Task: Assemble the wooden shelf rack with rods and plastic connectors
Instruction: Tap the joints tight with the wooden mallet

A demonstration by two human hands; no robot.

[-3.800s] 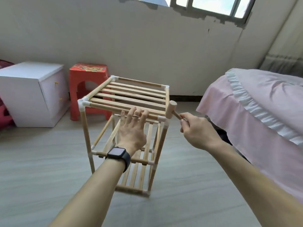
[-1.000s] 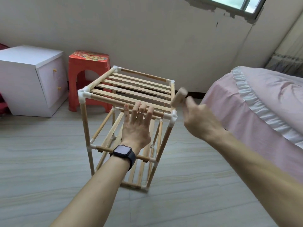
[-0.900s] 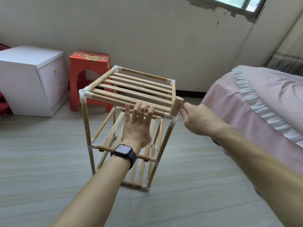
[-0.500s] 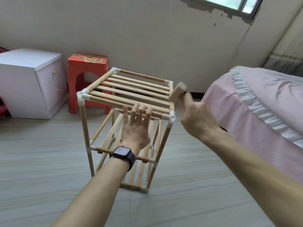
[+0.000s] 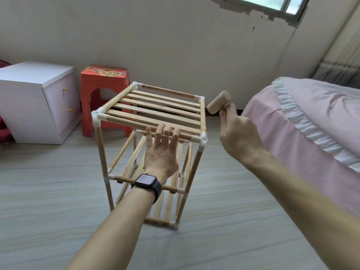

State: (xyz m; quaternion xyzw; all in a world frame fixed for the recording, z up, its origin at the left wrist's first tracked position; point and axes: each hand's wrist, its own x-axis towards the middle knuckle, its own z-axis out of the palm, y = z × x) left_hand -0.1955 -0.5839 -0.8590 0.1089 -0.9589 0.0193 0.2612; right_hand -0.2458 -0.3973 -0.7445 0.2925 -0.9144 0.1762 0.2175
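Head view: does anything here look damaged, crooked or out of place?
Only the wall: its plaster is chipped along the lower edge of the window, with a crack running down below it. The rack stands upright and looks whole.

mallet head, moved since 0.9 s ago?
Yes. The mallet sat on the near right corner connector then. Now it is lifted clear, above and to the right of that connector, gripped by the right hand.
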